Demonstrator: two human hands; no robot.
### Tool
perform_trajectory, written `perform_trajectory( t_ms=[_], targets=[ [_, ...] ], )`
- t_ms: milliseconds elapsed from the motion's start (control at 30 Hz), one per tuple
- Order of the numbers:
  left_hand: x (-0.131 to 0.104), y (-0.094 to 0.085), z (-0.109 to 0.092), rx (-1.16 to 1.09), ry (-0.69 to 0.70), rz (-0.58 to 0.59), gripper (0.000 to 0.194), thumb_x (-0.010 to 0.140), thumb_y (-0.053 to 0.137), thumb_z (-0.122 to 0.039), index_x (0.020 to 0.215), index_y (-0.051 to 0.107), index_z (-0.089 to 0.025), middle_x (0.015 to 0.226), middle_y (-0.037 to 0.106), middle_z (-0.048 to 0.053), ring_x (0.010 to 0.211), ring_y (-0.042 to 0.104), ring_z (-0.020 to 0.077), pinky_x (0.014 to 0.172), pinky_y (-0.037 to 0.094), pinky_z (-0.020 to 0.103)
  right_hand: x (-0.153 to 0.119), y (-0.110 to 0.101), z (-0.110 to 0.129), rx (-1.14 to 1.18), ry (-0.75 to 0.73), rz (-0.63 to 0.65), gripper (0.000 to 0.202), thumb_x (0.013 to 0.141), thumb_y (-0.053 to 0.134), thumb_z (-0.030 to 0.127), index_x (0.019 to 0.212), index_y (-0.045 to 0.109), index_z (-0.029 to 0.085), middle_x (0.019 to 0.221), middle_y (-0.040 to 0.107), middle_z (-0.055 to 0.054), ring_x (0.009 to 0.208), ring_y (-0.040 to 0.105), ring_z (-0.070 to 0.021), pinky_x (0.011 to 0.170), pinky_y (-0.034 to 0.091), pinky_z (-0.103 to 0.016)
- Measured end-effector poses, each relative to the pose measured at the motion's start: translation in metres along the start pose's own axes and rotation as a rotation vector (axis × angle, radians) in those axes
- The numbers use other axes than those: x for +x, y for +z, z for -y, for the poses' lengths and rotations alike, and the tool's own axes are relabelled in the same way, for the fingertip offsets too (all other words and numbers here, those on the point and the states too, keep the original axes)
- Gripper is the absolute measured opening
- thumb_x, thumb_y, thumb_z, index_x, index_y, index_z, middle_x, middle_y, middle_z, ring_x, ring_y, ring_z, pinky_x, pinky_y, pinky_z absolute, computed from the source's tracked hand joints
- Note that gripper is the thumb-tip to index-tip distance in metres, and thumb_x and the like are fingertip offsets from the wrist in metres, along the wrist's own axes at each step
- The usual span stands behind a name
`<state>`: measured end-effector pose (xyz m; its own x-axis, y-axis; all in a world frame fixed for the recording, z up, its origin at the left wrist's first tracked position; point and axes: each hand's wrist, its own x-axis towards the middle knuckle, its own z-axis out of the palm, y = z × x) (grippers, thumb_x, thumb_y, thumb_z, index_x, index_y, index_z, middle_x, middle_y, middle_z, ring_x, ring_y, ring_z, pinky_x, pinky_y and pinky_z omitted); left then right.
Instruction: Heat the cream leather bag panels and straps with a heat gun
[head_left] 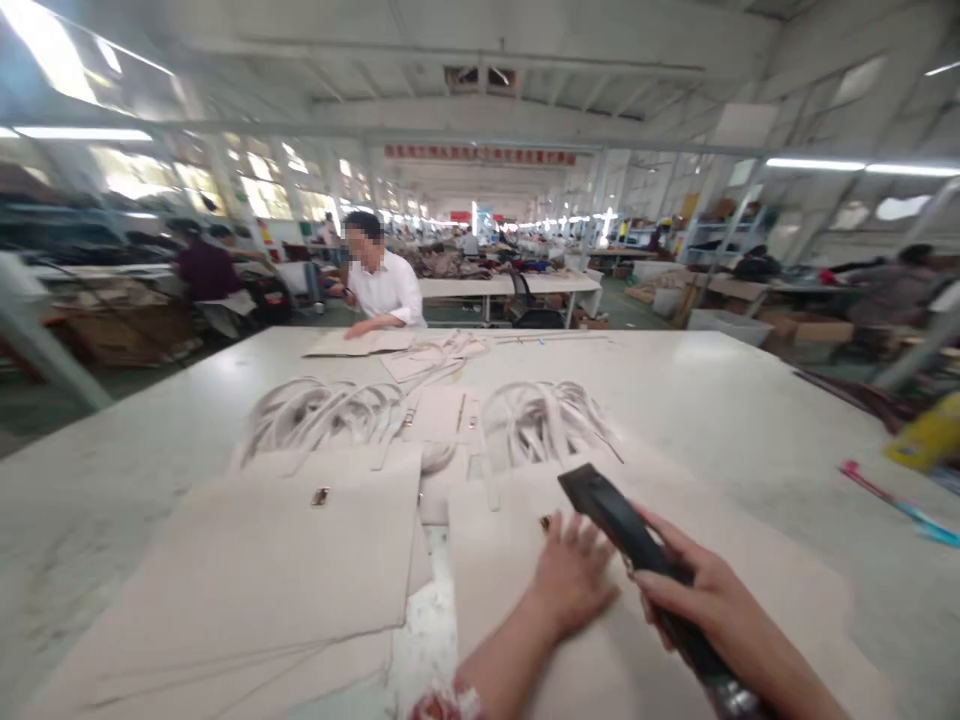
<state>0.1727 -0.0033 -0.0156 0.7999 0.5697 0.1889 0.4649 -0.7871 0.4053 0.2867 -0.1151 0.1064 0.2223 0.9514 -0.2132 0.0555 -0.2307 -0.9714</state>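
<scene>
My left hand lies flat with its fingers spread on a pale beige bag panel. Just beyond its fingertips, a small metal fitting shows on the panel. My right hand is wrapped round a long black handheld tool, shaped like a hair clipper with a wide flat head. The tool is tilted above the panel, its head pointing away from me. To the left lies a stack of similar panels, the top one bearing a metal fitting.
Behind the panels are two heaps of pale straps with a small beige piece between them. A person in a white shirt works at the far edge of the white table. A toothbrush-like pink and blue item lies right.
</scene>
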Motion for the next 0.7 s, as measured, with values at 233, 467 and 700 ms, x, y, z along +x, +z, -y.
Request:
perform_trajectory(
  t_ms=[233, 467, 700],
  targets=[
    [0.009, 0.008, 0.025, 0.184, 0.173, -0.013, 0.055, 0.082, 0.040, -0.048, 0.132, 0.024, -0.031, 0.142, 0.020, 0.004, 0.130, 0.012, 0.0283, 0.102, 0.008, 0.055, -0.080, -0.081, -0.034, -0.030, 0.169, -0.494, 0.081, 0.065, 0.061, 0.046, 0.133, 0.024, 0.023, 0.046, 0.058, 0.005, 0.038, 0.053, -0.0172, 0.039, 0.041, -0.029],
    [0.006, 0.011, 0.018, 0.164, 0.372, 0.050, 0.047, 0.086, 0.036, -0.018, 0.128, 0.030, -0.039, 0.142, 0.021, 0.002, 0.129, 0.017, 0.0266, 0.099, 0.008, 0.059, -0.107, -0.062, -0.093, 0.174, 0.243, -0.255, 0.088, 0.066, 0.060, 0.045, 0.134, 0.014, 0.013, 0.045, 0.058, 0.003, 0.034, 0.046, -0.0105, 0.035, 0.033, -0.021],
    [0.007, 0.007, 0.018, 0.113, 0.398, 0.103, 0.044, 0.087, 0.032, -0.017, 0.126, 0.033, -0.038, 0.140, 0.026, 0.002, 0.128, 0.019, 0.0253, 0.099, 0.010, 0.058, -0.079, -0.069, -0.102, 0.244, 0.123, -0.518, 0.081, 0.067, 0.063, 0.044, 0.132, 0.020, 0.022, 0.050, 0.061, 0.003, 0.039, 0.054, -0.0148, 0.039, 0.041, -0.025]
  ],
)
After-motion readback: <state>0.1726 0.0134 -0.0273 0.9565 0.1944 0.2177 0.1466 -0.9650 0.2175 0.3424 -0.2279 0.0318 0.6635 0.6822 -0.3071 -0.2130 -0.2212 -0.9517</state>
